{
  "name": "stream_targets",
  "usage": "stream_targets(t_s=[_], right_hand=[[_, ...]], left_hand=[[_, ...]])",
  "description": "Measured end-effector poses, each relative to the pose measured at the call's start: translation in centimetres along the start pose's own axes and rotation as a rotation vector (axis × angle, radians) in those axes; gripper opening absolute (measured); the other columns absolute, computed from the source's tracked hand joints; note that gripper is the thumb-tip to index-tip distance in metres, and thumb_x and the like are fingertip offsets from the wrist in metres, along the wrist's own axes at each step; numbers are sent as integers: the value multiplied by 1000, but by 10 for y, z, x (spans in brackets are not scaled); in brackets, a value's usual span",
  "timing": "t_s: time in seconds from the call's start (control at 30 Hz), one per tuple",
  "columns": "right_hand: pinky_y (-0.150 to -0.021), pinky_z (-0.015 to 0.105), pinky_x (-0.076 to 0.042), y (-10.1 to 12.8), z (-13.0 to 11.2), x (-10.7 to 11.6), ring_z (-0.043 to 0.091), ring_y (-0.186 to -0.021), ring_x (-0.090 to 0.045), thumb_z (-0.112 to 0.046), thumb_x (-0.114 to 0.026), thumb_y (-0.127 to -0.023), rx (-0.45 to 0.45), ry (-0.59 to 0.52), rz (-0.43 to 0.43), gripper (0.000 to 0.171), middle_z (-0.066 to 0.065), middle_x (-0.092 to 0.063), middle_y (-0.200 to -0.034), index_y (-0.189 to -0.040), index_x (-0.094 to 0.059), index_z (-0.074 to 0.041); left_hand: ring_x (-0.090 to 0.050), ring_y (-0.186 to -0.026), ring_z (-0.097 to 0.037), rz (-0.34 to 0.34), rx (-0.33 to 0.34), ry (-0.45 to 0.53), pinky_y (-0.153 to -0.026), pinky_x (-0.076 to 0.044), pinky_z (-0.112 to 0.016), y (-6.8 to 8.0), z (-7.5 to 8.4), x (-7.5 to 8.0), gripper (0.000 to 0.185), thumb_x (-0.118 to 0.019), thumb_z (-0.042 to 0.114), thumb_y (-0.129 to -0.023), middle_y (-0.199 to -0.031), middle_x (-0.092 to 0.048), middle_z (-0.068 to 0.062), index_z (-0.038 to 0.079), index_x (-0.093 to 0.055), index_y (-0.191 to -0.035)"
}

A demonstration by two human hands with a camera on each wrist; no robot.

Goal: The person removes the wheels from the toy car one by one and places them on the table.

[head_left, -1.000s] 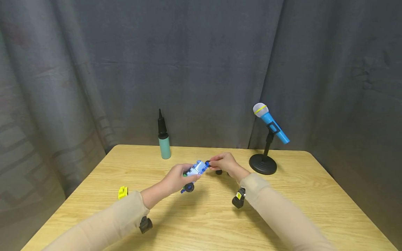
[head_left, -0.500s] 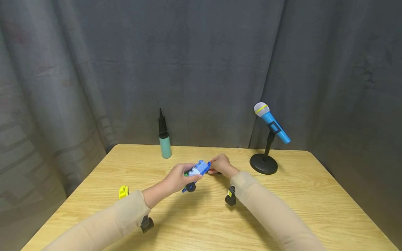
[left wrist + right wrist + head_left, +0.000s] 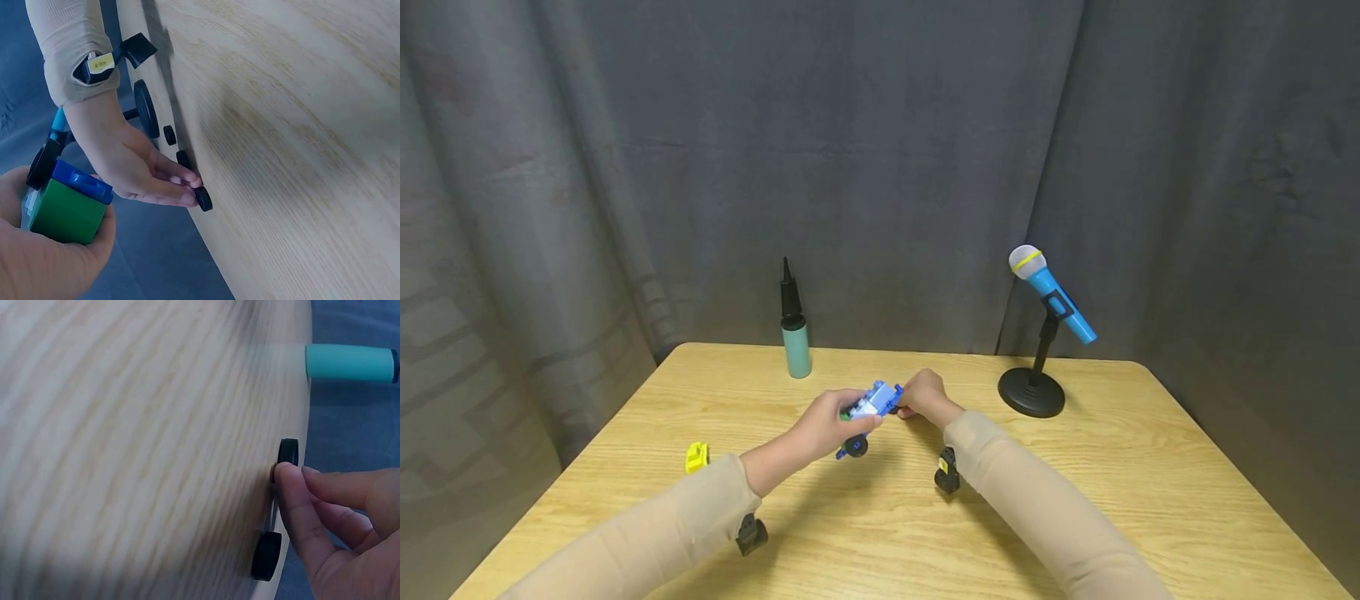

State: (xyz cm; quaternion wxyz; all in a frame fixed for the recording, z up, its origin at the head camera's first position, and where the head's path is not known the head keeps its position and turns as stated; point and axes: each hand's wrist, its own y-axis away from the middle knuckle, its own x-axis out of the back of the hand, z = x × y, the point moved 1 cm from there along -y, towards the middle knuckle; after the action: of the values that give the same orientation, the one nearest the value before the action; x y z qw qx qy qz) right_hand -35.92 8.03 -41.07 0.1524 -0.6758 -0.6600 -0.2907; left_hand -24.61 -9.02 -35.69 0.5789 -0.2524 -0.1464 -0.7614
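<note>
My left hand [image 3: 823,425] grips a small toy car [image 3: 872,402] of light blue and blue building bricks, tilted above the table. Its underside shows a green brick [image 3: 67,212] and a darker blue piece [image 3: 81,181] in the left wrist view, with a black wheel [image 3: 856,446] at its near end. Just right of the car, my right hand [image 3: 928,396] pinches a loose black wheel [image 3: 288,450] at the table surface between thumb and fingers. Two more loose wheels, a nearer one [image 3: 182,159] and a farther one [image 3: 169,135], stand in line beside it.
A yellow toy piece [image 3: 696,456] lies at the left of the wooden table [image 3: 865,533]. Behind stands a teal and black hand pump [image 3: 797,350]. A blue toy microphone [image 3: 1060,304] leans on a black round-based stand [image 3: 1032,392] at the back right. Grey curtains hang behind.
My right hand has moved from the car's far end down and slightly left to the table, with a black wheel at its fingertips. The left hand holds the car almost still.
</note>
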Motion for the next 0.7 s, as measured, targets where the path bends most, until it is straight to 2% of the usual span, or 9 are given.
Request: stream_targets(t_s=[0.17, 0.3, 0.43, 0.53, 0.7], right_hand=[[-52, 23, -55, 5, 5, 7, 10, -49, -63, 3, -70, -81, 21, -91, -7, 17, 15, -71, -75, -97, -72, 7], [-61, 28, -59, 14, 7, 16, 15, -57, -68, 0, -65, -88, 63, -150, -39, 16, 17, -72, -79, -101, -72, 8], [-71, 34, -60, 26, 5, 25, 21, -67, -72, -1, -62, -91, 109, -170, -127, 19, 18, -71, -82, -105, -69, 10], [-77, 39, -59, 34, 3, 32, 28, -75, -73, 3, -61, -90, 127, -204, -185, 21, 20, -72, -87, -107, -67, 13], [-82, 40, -58, 46, 2, 40, 29, -80, -73, 3, -64, -88, 127, -235, -258, 21, 26, -70, -100, -107, -66, 12]], left_hand=[[-64, -97, -20, -29, 13, -50, -83, -55, -36, 1, -1, -3, 53, -71, 27, -89, -120, -64, -17, -3, -56, -130], [-63, -102, -22, -59, 31, -63, -88, -54, -39, 1, -5, -6, 55, -72, 28, -88, -121, -65, -16, -3, -55, -130], [-63, -104, -22, -76, 38, -48, -89, -53, -40, -2, -7, -8, 59, -75, 29, -86, -121, -65, -17, -3, -55, -131], [-63, -101, -20, -98, 39, -37, -87, -53, -39, -5, -8, -9, 61, -76, 31, -85, -119, -66, -15, -3, -55, -131], [-63, -92, -15, -111, 95, 12, -84, -53, -35, -9, -10, -8, 54, -74, 31, -86, -110, -69, -8, 0, -58, -129]])
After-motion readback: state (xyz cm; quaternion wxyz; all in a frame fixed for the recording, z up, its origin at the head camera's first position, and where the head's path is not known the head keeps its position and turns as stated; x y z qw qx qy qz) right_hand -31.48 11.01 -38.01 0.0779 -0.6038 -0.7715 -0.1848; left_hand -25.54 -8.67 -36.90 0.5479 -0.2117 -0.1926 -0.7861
